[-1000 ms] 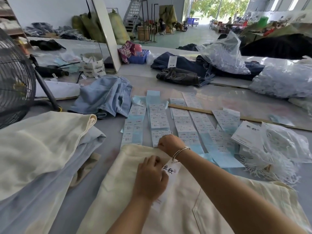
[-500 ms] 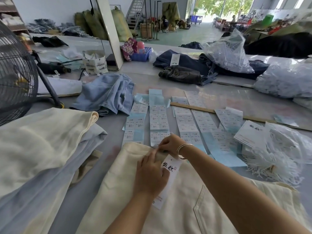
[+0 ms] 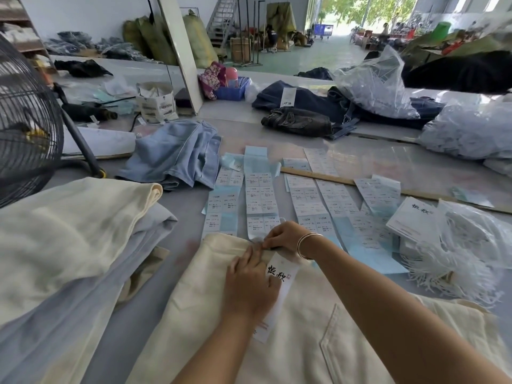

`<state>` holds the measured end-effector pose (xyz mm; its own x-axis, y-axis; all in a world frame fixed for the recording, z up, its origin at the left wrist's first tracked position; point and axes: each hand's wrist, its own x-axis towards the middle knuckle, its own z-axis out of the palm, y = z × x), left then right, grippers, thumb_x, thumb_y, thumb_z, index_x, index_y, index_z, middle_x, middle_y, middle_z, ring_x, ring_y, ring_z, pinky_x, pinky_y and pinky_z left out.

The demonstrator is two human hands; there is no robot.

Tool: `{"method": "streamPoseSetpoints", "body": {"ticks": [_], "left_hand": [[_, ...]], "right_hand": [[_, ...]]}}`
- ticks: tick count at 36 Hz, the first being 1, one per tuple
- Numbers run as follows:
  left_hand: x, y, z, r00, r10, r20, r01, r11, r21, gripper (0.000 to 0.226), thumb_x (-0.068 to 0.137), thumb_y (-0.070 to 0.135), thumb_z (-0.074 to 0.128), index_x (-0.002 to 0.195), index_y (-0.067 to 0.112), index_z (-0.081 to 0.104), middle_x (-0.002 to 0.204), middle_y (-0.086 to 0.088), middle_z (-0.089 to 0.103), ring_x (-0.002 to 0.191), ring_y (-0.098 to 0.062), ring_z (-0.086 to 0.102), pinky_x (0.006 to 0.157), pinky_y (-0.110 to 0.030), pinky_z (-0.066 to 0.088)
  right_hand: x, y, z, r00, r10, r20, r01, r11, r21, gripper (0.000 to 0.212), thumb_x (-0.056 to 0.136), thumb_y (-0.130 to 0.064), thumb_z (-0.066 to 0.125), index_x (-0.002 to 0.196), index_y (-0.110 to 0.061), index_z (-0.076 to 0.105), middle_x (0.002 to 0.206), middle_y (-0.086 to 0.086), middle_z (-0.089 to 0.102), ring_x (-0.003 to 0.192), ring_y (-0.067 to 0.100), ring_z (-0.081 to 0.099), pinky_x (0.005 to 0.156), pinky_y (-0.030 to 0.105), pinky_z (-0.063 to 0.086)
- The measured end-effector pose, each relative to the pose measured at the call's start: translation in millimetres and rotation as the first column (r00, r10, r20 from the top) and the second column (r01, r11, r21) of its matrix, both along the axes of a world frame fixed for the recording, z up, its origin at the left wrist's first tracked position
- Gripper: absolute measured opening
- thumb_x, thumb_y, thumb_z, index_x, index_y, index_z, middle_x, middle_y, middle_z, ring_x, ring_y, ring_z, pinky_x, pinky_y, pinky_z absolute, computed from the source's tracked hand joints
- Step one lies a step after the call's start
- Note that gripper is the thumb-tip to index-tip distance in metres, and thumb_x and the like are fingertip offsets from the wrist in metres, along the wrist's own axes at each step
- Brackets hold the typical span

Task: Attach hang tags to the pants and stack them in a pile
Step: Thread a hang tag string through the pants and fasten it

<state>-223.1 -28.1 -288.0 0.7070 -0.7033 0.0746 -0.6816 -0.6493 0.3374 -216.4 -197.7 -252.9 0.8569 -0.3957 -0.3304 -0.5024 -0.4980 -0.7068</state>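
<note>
Both hands are working at the waistband of the cream pants (image 3: 318, 342) lying flat on the table (image 3: 155, 309): the left hand (image 3: 249, 286) is pressing the white hang tag (image 3: 279, 275) beneath its curled grip, while just beyond it the right hand (image 3: 282, 235) is pinching something too small to identify. The tag looks light and stiff, best held by its top edge; the pants look soft and floppy, so lifting them at the waistband seems wise.

A garment finishing warehouse: a long grey packing table (image 3: 155, 322) strewn with folded cream pants (image 3: 318, 342), jeans (image 3: 297, 121), strips of printed size stickers (image 3: 261, 202), bags of tag strings (image 3: 374, 81) and hang tags (image 3: 414, 221), with stuffed sacks (image 3: 199, 41), a metal staircase (image 3: 223, 19) and an industrial fan (image 3: 25, 120).
</note>
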Motion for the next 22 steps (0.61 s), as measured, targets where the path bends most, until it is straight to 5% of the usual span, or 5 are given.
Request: {"method": "streamPoseSetpoints", "body": {"ticks": [6,10,14,22], "left_hand": [[-3,1,5,1.0,0.01,0.024,-0.009,0.999,-0.032,0.069,0.074,0.036,0.034,0.139,0.019,0.051,0.15,0.001,0.042,0.14,-0.014,0.036,0.112,-0.035,0.024],[-6,2,11,0.998,0.028,0.06,-0.023,0.995,-0.092,0.056,0.066,0.034,0.036,0.105,0.015,0.072,0.136,-0.007,0.057,0.113,-0.025,0.06,0.091,-0.038,0.048],[-7,3,14,0.994,0.032,0.106,-0.023,0.996,-0.088,0.051,0.065,0.032,0.036,0.091,0.014,0.075,0.137,-0.008,0.056,0.12,-0.024,0.059,0.089,-0.037,0.051],[-7,1,9,0.996,0.034,0.077,-0.026,0.994,-0.103,0.054,0.071,0.029,0.046,0.117,0.009,0.068,0.151,-0.005,0.038,0.138,-0.022,0.04,0.108,-0.042,0.036]], "right_hand": [[-2,-1,0,0.999,-0.025,0.026,0.025,1.0,0.001,0.013,0.078,-0.037,0.075,0.067,-0.03,0.072,0.053,-0.022,0.062,0.044,-0.011,0.052,0.041,0.002,0.034],[0,3,-1,0.999,-0.008,0.037,0.009,0.999,-0.034,0.016,0.08,-0.036,0.072,0.066,-0.03,0.069,0.057,-0.018,0.061,0.048,-0.006,0.051,0.042,0.003,0.032],[3,6,0,1.0,0.02,0.006,-0.019,0.998,-0.054,0.018,0.081,-0.033,0.071,0.065,-0.027,0.066,0.061,-0.012,0.06,0.055,-0.001,0.049,0.041,0.003,0.032],[0,5,2,1.0,-0.004,-0.015,0.003,0.999,-0.051,0.02,0.08,-0.04,0.071,0.063,-0.03,0.066,0.081,-0.005,0.063,0.062,0.005,0.054,0.044,0.011,0.037]]}}
